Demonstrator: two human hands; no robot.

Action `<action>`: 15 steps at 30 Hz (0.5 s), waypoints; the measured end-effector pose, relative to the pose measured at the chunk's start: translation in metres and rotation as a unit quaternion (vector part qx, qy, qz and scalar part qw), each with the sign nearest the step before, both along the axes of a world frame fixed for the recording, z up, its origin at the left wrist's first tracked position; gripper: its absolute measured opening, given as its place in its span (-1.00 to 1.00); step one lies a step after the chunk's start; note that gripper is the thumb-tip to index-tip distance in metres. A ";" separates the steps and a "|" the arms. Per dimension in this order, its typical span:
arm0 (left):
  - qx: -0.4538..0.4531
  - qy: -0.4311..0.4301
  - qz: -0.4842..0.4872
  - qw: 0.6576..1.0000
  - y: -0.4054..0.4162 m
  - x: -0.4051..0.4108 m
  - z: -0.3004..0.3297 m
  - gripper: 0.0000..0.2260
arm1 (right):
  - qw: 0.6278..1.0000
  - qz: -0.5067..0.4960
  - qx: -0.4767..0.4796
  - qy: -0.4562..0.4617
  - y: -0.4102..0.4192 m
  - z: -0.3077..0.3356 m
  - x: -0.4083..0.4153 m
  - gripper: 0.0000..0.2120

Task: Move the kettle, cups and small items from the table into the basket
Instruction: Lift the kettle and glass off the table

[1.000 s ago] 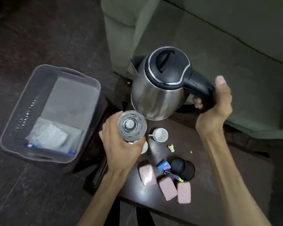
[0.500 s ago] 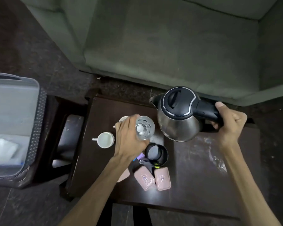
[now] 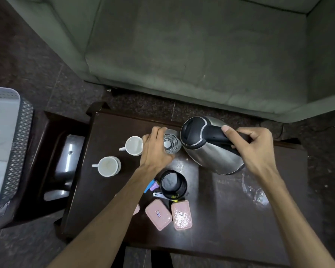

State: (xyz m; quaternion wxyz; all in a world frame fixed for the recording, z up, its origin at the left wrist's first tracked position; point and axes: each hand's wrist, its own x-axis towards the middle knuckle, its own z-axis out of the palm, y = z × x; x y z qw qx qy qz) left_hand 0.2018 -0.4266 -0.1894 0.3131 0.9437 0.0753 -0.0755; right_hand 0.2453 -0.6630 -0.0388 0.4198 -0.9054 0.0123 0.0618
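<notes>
The basket sits at the far left edge of the frame, well apart from everything you hold, so every carry from the dark table runs leftward across the picture. The kettle is the largest load: it stands right of centre, tilted, its lid toward the upper left and its black handle running out to the right, so its long line already points roughly at the basket. Your right hand is closed around that handle, thumb laid along the top. Whether the base rests on the table or hangs just above it, you cannot tell from here. Your left hand is wrapped around the clear glass, which sits touching or just beside the kettle's left flank. That left hand is the one nearer the basket, so the glass has the shorter trip; the kettle must pass over the two white cups and, which stand between you and the basket. Lower in the frame sit a black round tin, two pink boxes and, and some small bits beside the tin, too small to name.
</notes>
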 end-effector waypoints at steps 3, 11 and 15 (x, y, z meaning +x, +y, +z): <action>-0.002 0.002 0.012 1.000 0.000 -0.004 -0.004 -0.32 | 0.996 0.003 -0.087 0.015 0.011 -0.003 0.004 -0.26; -0.007 0.005 0.013 1.000 0.002 -0.004 -0.004 -0.25 | 0.988 0.038 -0.148 0.018 0.020 0.005 0.007 -0.22; -0.030 0.013 0.028 0.999 0.002 -0.007 -0.003 -0.17 | 0.982 0.055 -0.182 0.018 0.025 0.011 0.009 -0.22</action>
